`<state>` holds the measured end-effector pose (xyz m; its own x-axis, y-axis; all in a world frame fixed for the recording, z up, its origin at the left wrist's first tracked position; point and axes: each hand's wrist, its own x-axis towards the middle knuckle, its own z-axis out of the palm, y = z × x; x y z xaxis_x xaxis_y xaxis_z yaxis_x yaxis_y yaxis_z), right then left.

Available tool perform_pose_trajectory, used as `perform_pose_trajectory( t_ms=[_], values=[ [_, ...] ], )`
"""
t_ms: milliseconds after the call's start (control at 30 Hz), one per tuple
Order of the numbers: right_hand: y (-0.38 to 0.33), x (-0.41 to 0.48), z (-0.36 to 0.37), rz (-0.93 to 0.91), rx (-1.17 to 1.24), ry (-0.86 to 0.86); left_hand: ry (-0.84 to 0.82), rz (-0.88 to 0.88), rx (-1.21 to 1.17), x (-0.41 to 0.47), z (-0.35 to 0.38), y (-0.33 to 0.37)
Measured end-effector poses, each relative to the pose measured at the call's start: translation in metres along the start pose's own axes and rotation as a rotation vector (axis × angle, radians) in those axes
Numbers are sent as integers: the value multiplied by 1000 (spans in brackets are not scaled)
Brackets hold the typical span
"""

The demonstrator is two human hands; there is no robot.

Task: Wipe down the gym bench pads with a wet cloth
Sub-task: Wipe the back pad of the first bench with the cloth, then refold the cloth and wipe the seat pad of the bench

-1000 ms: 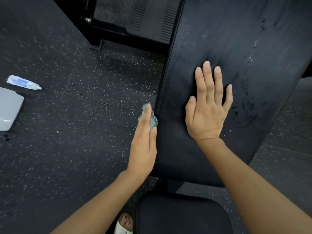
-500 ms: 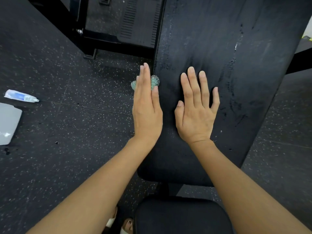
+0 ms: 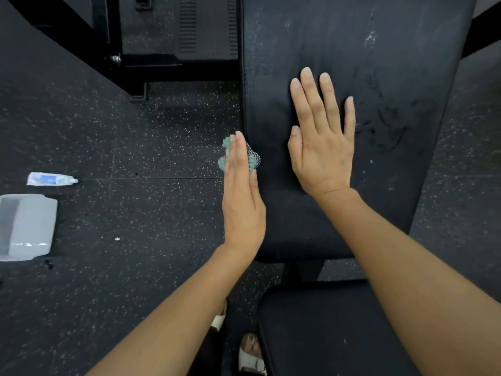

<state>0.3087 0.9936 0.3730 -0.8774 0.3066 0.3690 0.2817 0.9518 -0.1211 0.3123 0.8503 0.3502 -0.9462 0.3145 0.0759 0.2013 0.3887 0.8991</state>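
Note:
The black bench back pad [image 3: 379, 50] fills the upper right, scuffed and streaked on its surface. My left hand [image 3: 242, 202], fingers straight, presses a teal mesh cloth [image 3: 224, 162] against the pad's left side edge. The cloth bunches out on both sides of my fingers. My right hand [image 3: 322, 142] lies flat, palm down, on top of the pad to the right of the cloth. The black seat pad [image 3: 325, 335] sits below, at the near end.
Speckled black rubber floor [image 3: 135, 213] lies to the left. On it are a small white and blue tube [image 3: 51, 179] and a white plastic container [image 3: 27, 226]. A black metal machine frame [image 3: 162, 66] stands at the back. My sandalled foot [image 3: 250, 354] is beside the seat pad.
My left hand slid the cloth away along the pad's side edge, then back toward me, level with my right palm. My right hand stayed flat on the pad.

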Motion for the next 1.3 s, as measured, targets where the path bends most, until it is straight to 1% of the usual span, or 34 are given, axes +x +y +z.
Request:
perform_pose_trajectory(
  t_ms=[133,267,367,467,533,600,667,733,767,833,933,1067,1167,1300],
  values=[
    [-13,-36,4,90,77,-44,-45,-14,0,-8,-6,-1],
    [-25,-91,-4,154,171,-147,-121,-27,2,-15,-18,3],
    [-38,-117,-20,221,293,-236,-173,-81,-29,-25,-34,12],
    [-44,-122,-42,313,490,-276,-194,-177,-78,-36,-55,29],
    [-46,-118,-61,412,628,-298,-190,-236,-88,-39,-70,44],
    [-47,-111,-83,515,753,-307,-180,-299,-152,-39,-83,57],
    [-46,-103,-105,678,903,-344,-194,-440,-331,-36,-93,72],
    [-45,-99,-121,897,1079,-426,-236,-608,-538,-36,-98,88],
    [-46,-100,-126,994,1169,-470,-268,-667,-609,-37,-99,96],
    [-50,-105,-137,1122,1348,-526,-353,-713,-688,-42,-103,111],
    [-58,-115,-156,1173,1508,-502,-476,-685,-720,-51,-106,123],
    [-56,-127,-184,1208,1599,-341,-633,-569,-653,-61,-108,131],
    [-47,-136,-198,1196,1558,-252,-722,-470,-554,-65,-107,137],
    [-33,-147,-220,1105,1433,-108,-811,-216,-339,-63,-101,153]
  ],
)
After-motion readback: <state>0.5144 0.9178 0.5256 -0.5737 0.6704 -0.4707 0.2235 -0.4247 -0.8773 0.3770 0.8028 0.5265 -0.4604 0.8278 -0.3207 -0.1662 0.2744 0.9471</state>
